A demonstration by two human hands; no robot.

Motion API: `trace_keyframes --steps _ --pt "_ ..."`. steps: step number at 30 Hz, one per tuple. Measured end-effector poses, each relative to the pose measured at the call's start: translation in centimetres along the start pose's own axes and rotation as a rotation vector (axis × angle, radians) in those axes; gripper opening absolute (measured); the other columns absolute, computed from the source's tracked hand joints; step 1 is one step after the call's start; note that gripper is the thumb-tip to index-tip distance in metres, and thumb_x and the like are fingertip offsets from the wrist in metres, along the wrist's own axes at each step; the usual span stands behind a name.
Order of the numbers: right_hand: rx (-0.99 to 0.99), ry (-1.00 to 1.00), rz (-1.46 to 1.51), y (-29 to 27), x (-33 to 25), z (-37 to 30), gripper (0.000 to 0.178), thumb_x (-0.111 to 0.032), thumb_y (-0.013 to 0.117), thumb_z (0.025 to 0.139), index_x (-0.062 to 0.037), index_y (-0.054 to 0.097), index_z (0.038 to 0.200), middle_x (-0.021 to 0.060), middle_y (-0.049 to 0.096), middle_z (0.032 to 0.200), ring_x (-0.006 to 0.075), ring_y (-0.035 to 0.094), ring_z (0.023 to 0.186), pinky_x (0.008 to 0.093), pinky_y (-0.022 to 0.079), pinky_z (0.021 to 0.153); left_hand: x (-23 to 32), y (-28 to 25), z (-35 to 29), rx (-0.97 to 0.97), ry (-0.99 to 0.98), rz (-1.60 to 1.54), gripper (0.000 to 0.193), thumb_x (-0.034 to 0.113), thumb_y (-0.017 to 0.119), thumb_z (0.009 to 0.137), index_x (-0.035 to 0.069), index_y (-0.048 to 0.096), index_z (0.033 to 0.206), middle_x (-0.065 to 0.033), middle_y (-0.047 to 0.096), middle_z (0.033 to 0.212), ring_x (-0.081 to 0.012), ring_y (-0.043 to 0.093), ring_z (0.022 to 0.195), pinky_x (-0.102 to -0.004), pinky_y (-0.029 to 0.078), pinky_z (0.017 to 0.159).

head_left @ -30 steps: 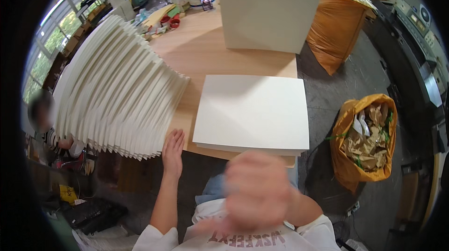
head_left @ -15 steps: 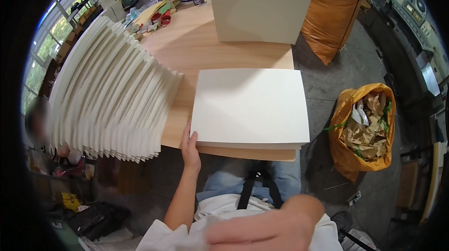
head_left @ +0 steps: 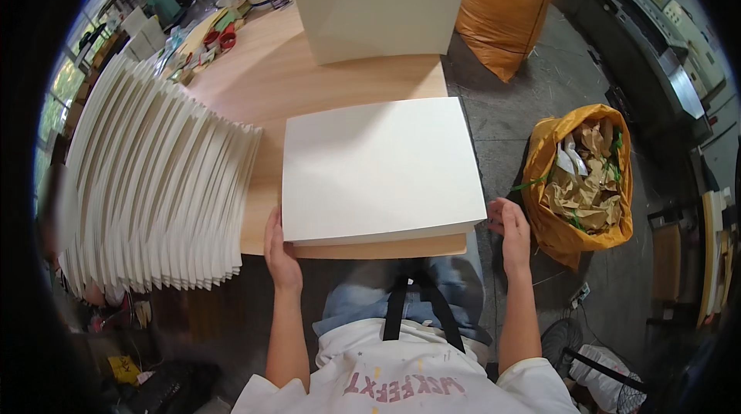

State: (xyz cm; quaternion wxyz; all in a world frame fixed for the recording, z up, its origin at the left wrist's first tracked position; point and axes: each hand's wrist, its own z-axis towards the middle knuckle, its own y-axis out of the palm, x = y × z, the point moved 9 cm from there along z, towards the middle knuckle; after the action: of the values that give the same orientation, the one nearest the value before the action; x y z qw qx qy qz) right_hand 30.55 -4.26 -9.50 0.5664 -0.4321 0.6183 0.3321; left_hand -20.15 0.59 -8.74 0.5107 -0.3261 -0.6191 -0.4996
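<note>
A stack of white sheets or boards (head_left: 378,167) lies at the near edge of the wooden table (head_left: 270,90), with several layers showing along its front side. Against its near left corner rests my left hand (head_left: 282,256), fingers stretched along the left side. My right hand (head_left: 511,229) is at the near right corner, fingers apart and slightly bent, close to the edge; whether it touches is hard to tell. Neither hand grips anything. To the left, a long fanned row of white folded sheets or boards (head_left: 162,182) leans over the table's left side.
A tall pale panel or box (head_left: 378,5) stands at the table's back. Tubs and red items (head_left: 224,37) lie far left. On the floor at right are an orange sack (head_left: 505,13) and an open yellow bag (head_left: 536,217) of crumpled brown paper. Part of another person shows at far left.
My right hand has moved from in front of my chest out to the stack's near right corner. My left hand stays at the left corner. The whole view has shifted and tilted slightly.
</note>
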Motion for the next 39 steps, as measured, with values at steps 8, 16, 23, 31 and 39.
trace_keyframes --steps 8,16,23,31,39 --pt "0.083 -0.160 -0.312 0.9 -2.4 -0.8 0.042 -0.036 0.072 0.108 -0.0020 0.057 0.088 0.0044 0.062 0.075 0.0137 0.056 0.070 0.0326 0.048 0.066 10.0 17.8 -1.6 -0.480 0.794 0.758 0.020 0.011 0.074 0.090 0.007 0.077 0.109 -0.0089 0.077 0.109 -0.0314 0.069 0.112 -0.0427 0.052 0.104" --pt "0.062 -0.199 -0.431 2.2 -4.1 -1.3 0.049 -0.033 0.079 0.102 0.0014 0.052 0.080 0.0116 0.050 0.068 0.0198 0.049 0.063 0.0379 0.043 0.061 3.2 26.7 -2.8 -1.032 0.579 0.724 0.014 0.009 0.080 0.088 0.011 0.082 0.101 -0.0040 0.072 0.082 -0.0236 0.067 0.080 -0.0369 0.053 0.078" --pt "-0.108 -0.150 -0.652 3.6 -9.8 -1.4 0.051 -0.037 0.069 0.109 0.0040 0.058 0.081 0.0191 0.058 0.069 0.0323 0.057 0.062 0.0442 0.044 0.061 3.1 25.4 -1.9 -0.971 0.504 0.551 0.020 0.006 0.078 0.092 0.006 0.080 0.112 -0.0086 0.076 0.116 -0.0288 0.069 0.114 -0.0426 0.056 0.107" --pt "0.010 -0.078 0.158 7.4 -10.1 -0.2 0.045 -0.024 0.073 0.108 -0.0026 0.046 0.078 0.0014 0.052 0.066 0.0106 0.048 0.060 0.0320 0.041 0.056 2.6 25.5 -1.5 -0.996 0.406 0.531 0.025 0.004 0.077 0.093 0.006 0.080 0.118 -0.0096 0.075 0.129 -0.0311 0.066 0.129 -0.0448 0.052 0.117" --pt "-0.066 0.024 0.145 7.6 -10.9 0.7 0.040 -0.026 0.068 0.109 -0.0100 0.053 0.076 -0.0032 0.051 0.065 0.0076 0.054 0.059 0.0275 0.040 0.053 3.4 25.7 -1.8 -1.031 0.425 0.561 0.043 0.026 0.092 0.087 0.010 0.080 0.126 -0.0099 0.070 0.143 -0.0310 0.064 0.133 -0.0431 0.052 0.113"
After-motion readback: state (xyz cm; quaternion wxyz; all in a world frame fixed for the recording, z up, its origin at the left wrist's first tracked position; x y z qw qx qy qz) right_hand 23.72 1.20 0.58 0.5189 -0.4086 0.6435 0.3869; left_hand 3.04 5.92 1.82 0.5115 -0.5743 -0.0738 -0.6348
